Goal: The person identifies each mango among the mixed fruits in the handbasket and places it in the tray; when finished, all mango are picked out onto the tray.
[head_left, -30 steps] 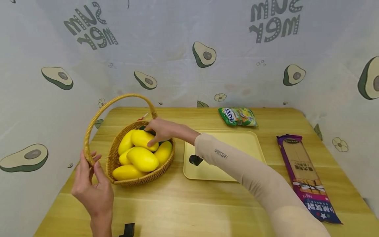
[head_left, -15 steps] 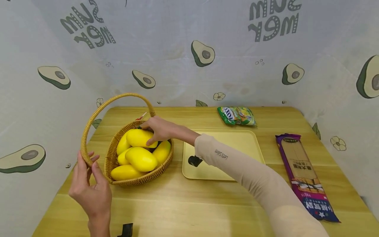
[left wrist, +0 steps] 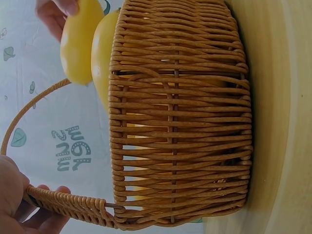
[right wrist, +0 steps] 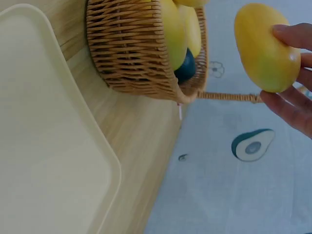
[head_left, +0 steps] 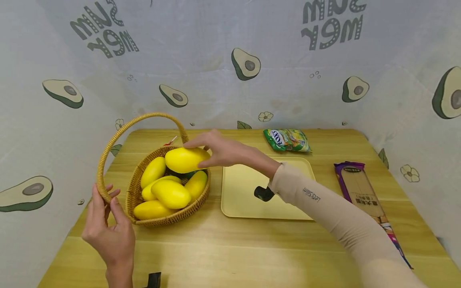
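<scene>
My left hand point(head_left: 109, 236) grips the near left side of the tall handle point(head_left: 102, 168) of a wicker basket point(head_left: 169, 219). In my right hand point(head_left: 228, 152) is a yellow mango point(head_left: 184, 159), pinched between thumb and fingers above the basket's back right rim. The right wrist view shows that mango point(right wrist: 265, 48) wholly above the basket, with a greenish patch at its lower end. Several more yellow mangoes point(head_left: 171, 194) lie in the basket. Beneath them a dark green rounded thing point(right wrist: 186, 67) shows partly; its kind is hidden.
A pale yellow tray point(head_left: 248, 208) lies right of the basket, under my right forearm. Behind it is a green FOX'S candy bag point(head_left: 287, 140). A pasta packet point(head_left: 360, 188) lies at the right, partly covered by my sleeve. A small red-and-white item point(head_left: 171, 141) sits behind the basket.
My right hand has lifted the mango from the pile and moved it up and to the right. My left hand keeps its grip on the handle.
</scene>
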A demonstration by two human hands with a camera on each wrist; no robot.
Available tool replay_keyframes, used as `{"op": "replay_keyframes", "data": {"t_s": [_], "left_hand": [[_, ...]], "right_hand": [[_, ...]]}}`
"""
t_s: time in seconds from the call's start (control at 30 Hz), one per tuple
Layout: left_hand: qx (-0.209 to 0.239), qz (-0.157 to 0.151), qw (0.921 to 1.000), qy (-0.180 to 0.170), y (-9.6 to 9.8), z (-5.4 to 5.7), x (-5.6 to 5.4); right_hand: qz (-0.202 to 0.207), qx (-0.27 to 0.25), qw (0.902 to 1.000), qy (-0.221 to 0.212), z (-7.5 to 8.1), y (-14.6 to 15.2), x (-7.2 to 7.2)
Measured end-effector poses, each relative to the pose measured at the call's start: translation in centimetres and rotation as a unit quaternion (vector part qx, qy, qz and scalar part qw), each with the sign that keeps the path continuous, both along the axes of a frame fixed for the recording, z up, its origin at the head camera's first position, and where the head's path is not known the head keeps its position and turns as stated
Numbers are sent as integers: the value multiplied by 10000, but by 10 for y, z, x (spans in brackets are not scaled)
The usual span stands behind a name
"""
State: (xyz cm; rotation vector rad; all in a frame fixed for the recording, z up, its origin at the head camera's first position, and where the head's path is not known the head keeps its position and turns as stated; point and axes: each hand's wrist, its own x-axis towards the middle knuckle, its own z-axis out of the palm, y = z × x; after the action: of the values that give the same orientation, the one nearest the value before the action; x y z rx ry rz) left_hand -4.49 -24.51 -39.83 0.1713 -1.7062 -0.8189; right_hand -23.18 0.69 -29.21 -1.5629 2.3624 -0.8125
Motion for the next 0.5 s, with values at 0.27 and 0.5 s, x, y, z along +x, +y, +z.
{"op": "replay_keyframes", "data": {"t_s": [0.27, 0.5], "left_hand": [[-34, -49, 10000, 73, 2, 1, 0], [-5, -41, 10000, 82, 3, 0, 0]], "right_hand": [[-194, -711, 9968, 311, 4, 65, -3], [-702, -798, 9943, -30, -16, 98, -14]]}}
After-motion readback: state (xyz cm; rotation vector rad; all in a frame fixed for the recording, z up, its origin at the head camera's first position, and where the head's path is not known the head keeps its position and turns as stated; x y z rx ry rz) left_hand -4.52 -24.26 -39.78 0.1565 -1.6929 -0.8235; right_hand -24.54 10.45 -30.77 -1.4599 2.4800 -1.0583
